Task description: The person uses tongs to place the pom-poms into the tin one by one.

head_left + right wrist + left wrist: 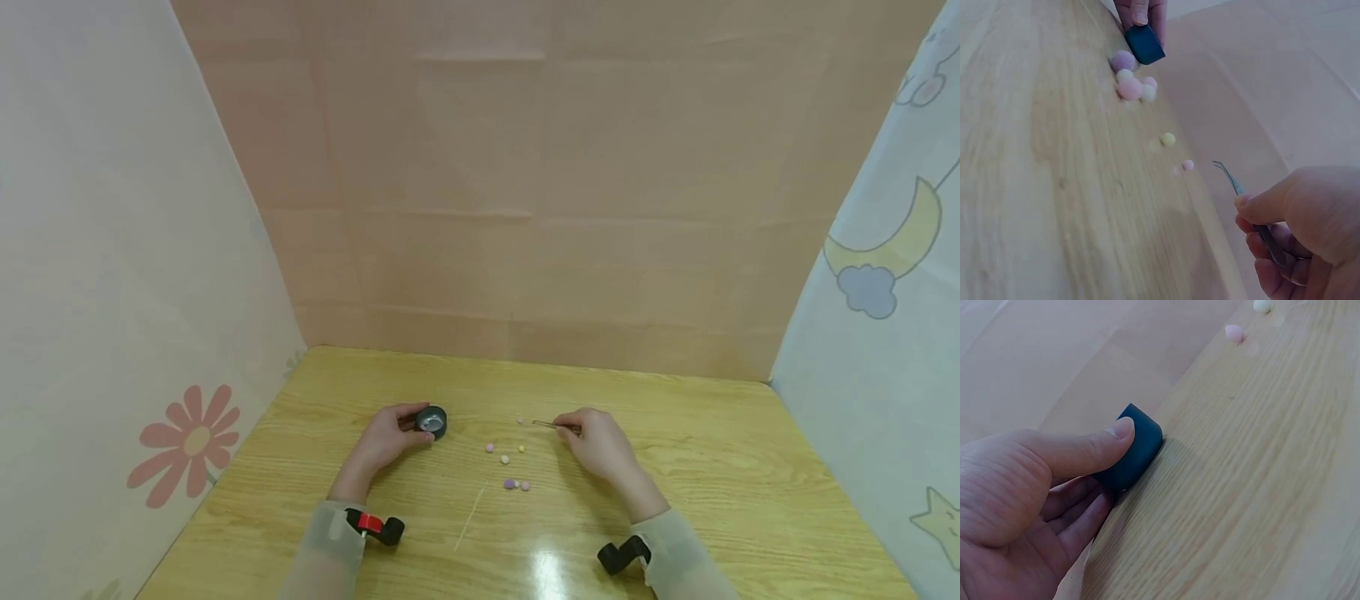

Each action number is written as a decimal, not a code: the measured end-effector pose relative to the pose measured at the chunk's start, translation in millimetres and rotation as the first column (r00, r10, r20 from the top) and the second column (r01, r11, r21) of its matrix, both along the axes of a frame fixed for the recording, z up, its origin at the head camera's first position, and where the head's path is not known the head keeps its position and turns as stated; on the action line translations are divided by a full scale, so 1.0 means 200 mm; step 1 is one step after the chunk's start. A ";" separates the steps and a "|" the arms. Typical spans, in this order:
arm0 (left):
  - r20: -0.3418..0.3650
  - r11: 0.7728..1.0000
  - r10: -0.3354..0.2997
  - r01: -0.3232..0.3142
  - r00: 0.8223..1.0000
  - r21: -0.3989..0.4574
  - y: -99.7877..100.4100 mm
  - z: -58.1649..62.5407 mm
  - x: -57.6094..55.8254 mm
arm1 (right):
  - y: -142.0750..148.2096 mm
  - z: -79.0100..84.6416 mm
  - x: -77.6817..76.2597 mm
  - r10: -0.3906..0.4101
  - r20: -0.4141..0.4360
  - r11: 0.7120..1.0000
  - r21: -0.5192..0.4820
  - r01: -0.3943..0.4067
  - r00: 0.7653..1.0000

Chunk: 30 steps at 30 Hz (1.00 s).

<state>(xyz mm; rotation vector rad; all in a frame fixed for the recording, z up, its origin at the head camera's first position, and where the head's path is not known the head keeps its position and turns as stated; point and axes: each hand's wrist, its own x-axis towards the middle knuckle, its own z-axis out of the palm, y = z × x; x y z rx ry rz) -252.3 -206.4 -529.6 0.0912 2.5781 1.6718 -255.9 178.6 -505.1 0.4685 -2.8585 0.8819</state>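
Observation:
In the head view my left hand (386,433) holds a small round dark teal cup (441,429) by its side, with the cup's hollow facing up. The left wrist view shows the thumb (1119,431) pressed on the cup's wall. My right hand (603,446) pinches thin metal tweezers (1234,182) with a bent tip. Just left of that tip in the head view lies a small pink pom-pom (521,421); tip and pom-pom are apart. A yellow pom-pom (1168,139) and a white pom-pom (505,459) lie between the hands.
A lilac-pink pom-pom (490,448) lies right of the cup. Nearer the front, a purple pom-pom (510,484), a tiny pale one and a pink pom-pom (525,486) cluster. A thin pale line (471,517) crosses the wooden table (712,467). Cloth walls stand around.

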 end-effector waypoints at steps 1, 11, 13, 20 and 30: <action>0.001 1.000 0.003 -0.003 1.000 0.002 0.00 0.00 0.00 | -0.01 0.00 0.00 -0.001 0.003 1.000 0.002 0.001 1.000; -0.006 1.000 -0.005 0.005 1.000 0.021 0.00 0.00 -0.01 | -0.13 0.00 -0.05 0.014 -0.050 0.999 0.044 -0.011 0.999; -0.005 1.000 -0.002 0.002 1.000 0.027 0.00 0.00 -0.01 | -0.14 0.00 -0.06 0.013 -0.042 0.999 0.052 -0.011 0.999; -0.009 1.000 0.001 0.000 1.000 0.028 0.00 -0.01 0.00 | -0.15 -0.01 -0.07 0.017 0.012 0.998 0.061 -0.018 1.000; -0.003 1.000 -0.001 0.001 1.000 0.023 0.00 -0.01 0.00 | -0.20 -0.01 -0.08 0.034 -0.022 0.998 0.057 -0.033 0.999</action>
